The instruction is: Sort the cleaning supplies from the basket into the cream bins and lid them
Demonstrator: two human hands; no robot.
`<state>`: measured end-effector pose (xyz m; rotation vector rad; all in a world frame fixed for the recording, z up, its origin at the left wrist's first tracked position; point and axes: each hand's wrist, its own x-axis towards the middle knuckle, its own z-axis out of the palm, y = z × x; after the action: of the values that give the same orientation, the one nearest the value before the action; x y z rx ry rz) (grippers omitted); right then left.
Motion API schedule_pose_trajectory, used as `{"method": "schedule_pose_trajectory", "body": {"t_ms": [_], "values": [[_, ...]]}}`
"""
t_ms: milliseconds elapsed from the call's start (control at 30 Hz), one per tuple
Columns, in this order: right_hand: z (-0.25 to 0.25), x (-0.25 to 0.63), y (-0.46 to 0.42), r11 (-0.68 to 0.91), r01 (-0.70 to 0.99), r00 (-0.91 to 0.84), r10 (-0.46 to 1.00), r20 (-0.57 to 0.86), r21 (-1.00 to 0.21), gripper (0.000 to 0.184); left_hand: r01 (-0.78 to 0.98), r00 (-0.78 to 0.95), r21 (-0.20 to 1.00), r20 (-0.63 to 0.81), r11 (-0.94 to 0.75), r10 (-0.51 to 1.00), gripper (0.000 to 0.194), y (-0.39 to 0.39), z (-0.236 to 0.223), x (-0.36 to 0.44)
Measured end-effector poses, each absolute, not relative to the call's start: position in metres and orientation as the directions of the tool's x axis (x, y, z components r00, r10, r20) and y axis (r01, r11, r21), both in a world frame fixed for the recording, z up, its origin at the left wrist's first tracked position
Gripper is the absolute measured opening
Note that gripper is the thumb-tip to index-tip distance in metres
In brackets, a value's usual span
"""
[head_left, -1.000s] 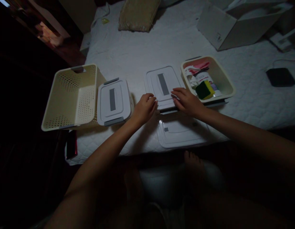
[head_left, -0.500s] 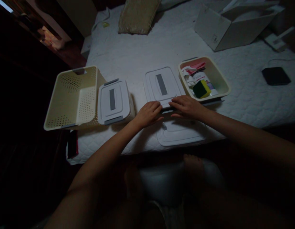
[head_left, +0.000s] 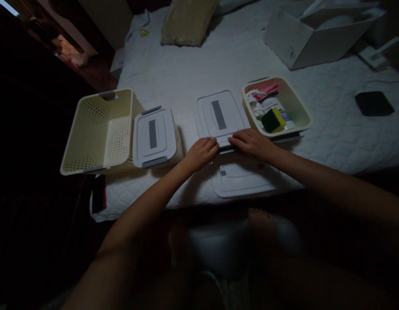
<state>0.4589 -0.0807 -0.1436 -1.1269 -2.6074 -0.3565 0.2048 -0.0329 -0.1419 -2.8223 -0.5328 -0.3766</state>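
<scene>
Left hand (head_left: 199, 154) and right hand (head_left: 251, 144) at the near edge of a white plastic lid (head_left: 219, 115) with a grey central strip, lying on a quilted white bedspread (head_left: 219, 56). Compared with a second earlier, the two hands had closed toward each other along that edge, their fingertips only just apart, and the lid showed no clear shift. Left hand: fingers pressed together and gently curled, tips at the edge. Right hand: fingers together, extended and nearly flat, tips at the same edge. Whether either hand gripped the lid or merely touched it could not be told. Just right of the lid, a cream plastic basket (head_left: 277, 105) held a green-and-yellow sponge (head_left: 273, 120); to the left lay a second white lid (head_left: 156, 137) beside a perforated cream basket (head_left: 99, 133); a third white lid (head_left: 244, 181) lay nearer the person
</scene>
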Motion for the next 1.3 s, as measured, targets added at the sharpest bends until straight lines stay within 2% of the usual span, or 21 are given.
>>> {"method": "schedule_pose_trajectory", "body": {"t_ms": [267, 633, 1100, 1300], "values": [[-0.142, 0.455, -0.083, 0.668, 0.731, -0.660, 0.643, 0.388, 0.138, 0.028, 0.353, 0.897, -0.134, 0.332, -0.926, 0.294, 0.023, -0.035, -0.141, 0.205], [-0.129, 0.445, -0.085, 0.596, 0.773, -0.635, 0.727, 0.261, 0.218, 0.031, 0.421, 0.898, -0.156, 0.209, -0.894, 0.387, 0.031, -0.037, -0.132, 0.211], [-0.121, 0.441, -0.087, 0.600, 0.776, -0.630, 0.751, 0.197, 0.193, 0.030, 0.412, 0.908, -0.166, 0.152, -0.896, 0.390, 0.030, -0.040, -0.127, 0.212], [-0.122, 0.440, -0.086, 0.606, 0.778, -0.629, 0.745, 0.222, 0.168, 0.029, 0.399, 0.912, -0.166, 0.177, -0.902, 0.370, 0.033, -0.040, -0.130, 0.212]]}}
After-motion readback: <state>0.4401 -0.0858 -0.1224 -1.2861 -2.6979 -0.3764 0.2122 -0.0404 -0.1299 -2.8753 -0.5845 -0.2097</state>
